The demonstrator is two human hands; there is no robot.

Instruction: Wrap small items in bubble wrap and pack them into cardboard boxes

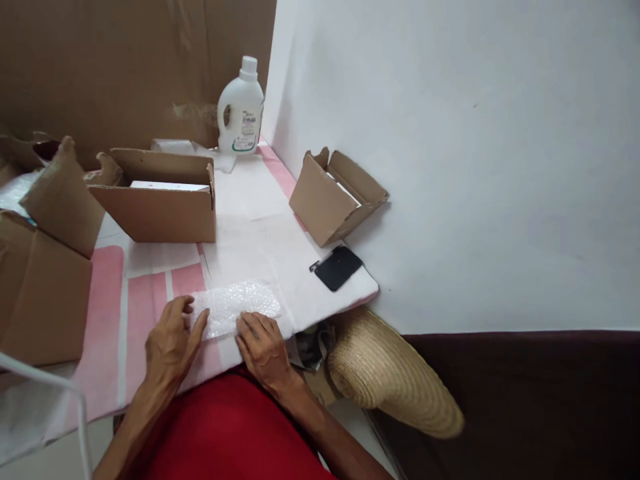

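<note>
A small sheet of bubble wrap lies flat near the front edge of a table covered in white and pink paper. My left hand rests on the wrap's left end, fingers stretched out and flat. Against the wrap's near edge my right hand presses down with the fingers curled a little. Neither hand lifts the sheet. Whether anything is wrapped inside it is not visible.
An open cardboard box with something white inside stands behind the wrap. A smaller open box leans at the right, a black flat object before it. White bottle at back, more boxes left, straw hat below the table's right corner.
</note>
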